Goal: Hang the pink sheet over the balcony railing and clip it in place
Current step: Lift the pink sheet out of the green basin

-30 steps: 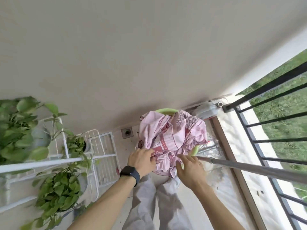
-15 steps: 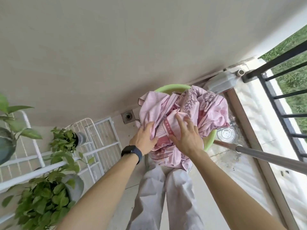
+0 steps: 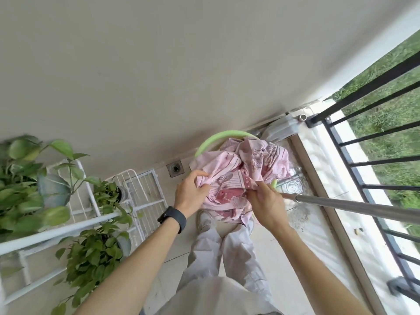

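Honestly, the pink floral sheet [image 3: 245, 176] bunched in the green basket [image 3: 218, 138] looks soft, light and floppy, so with our left hand [image 3: 191, 194] and right hand [image 3: 263, 201] both curled around folds at its near side, we'd hunt for a hem before lifting it to the railing [image 3: 375, 105].

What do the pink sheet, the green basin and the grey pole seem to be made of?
Pink sheet: thin woven cloth, matte; it crumples in soft folds. Green basin: probably plastic; smooth, evenly coloured rim. Grey pole: metal, perhaps steel or aluminium; dull silvery sheen.
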Demonstrator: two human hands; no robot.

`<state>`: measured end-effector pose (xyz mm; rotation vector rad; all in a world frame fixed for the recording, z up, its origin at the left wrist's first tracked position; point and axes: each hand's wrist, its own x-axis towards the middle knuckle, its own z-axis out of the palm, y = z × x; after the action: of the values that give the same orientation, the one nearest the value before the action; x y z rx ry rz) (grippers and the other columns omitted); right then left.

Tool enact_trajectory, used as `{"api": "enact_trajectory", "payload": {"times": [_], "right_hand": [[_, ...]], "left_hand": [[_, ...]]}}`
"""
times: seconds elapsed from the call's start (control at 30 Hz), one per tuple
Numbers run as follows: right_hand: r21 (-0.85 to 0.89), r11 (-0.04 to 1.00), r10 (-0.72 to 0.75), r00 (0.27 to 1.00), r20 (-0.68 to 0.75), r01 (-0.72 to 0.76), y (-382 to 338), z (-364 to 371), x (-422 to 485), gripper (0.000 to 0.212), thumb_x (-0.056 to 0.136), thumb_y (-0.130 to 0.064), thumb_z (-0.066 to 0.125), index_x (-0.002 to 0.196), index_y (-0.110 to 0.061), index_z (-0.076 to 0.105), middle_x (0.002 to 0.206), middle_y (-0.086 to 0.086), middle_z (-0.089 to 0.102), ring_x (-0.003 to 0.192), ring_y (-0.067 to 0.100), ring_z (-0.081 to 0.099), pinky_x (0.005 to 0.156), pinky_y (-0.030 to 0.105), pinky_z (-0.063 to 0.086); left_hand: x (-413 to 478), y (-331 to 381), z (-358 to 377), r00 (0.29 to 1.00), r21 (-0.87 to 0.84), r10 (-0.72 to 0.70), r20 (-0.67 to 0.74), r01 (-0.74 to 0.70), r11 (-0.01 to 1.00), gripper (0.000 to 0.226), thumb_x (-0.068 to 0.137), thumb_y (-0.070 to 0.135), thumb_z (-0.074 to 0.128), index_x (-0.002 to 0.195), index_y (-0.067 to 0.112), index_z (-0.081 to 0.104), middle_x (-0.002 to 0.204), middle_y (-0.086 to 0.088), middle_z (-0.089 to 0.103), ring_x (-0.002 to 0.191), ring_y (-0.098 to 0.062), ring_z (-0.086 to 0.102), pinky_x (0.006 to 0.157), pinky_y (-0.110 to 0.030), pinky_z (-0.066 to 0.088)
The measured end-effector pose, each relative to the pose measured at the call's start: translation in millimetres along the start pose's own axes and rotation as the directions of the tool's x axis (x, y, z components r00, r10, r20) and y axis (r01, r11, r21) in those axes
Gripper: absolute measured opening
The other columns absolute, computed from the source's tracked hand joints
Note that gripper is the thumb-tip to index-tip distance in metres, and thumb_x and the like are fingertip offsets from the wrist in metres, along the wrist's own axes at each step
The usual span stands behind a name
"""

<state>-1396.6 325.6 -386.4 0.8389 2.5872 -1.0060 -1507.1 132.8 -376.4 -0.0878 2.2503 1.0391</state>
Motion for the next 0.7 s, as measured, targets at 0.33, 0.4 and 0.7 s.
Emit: {"api": "enact_trajectory", "payload": {"times": [0.33, 0.4, 0.7], "right_hand": [[0.095, 0.985, -0.096, 0.92, -0.379, 0.142, -86.1, -126.7, -66.9, 0.022, 0.098, -0.026, 0.056, 0.078, -0.017, 0.053, 0.073, -0.006, 0.054, 0.066, 0.017, 0.051, 0.057, 0.031, 0.035], [0.107, 0.976, -0.12, 0.877, -0.465, 0.19, -102.3, -152.4, -79.3, 0.022, 0.098, -0.027, 0.057, 0.077, -0.02, 0.053, 0.071, -0.008, 0.053, 0.065, 0.013, 0.05, 0.056, 0.028, 0.035], [0.041, 0.962, -0.19, 0.772, -0.606, 0.269, -140.0, -246.8, -120.6, 0.028, 0.097, -0.037, 0.057, 0.117, -0.02, 0.066, 0.103, 0.001, 0.069, 0.086, 0.02, 0.066, 0.072, 0.03, 0.047]], "left_hand": [[-74.6, 131.3, -70.4, 0.979, -0.208, 0.186, -0.087, -0.201, 0.957, 0.027, 0.068, 0.026, 0.06, 0.092, 0.026, 0.072, 0.088, 0.002, 0.072, 0.081, -0.019, 0.065, 0.071, -0.032, 0.053], [-88.1, 160.5, -85.8, 0.964, -0.235, 0.243, -0.112, -0.263, 0.936, 0.029, 0.064, 0.028, 0.058, 0.09, 0.024, 0.072, 0.085, 0.005, 0.072, 0.082, -0.017, 0.066, 0.072, -0.035, 0.053], [-155.8, 275.9, -134.5, 0.814, -0.12, 0.55, -0.185, -0.575, 0.81, 0.015, 0.079, 0.015, 0.061, 0.08, 0.027, 0.07, 0.073, 0.014, 0.066, 0.063, 0.008, 0.056, 0.05, -0.008, 0.039]]}}
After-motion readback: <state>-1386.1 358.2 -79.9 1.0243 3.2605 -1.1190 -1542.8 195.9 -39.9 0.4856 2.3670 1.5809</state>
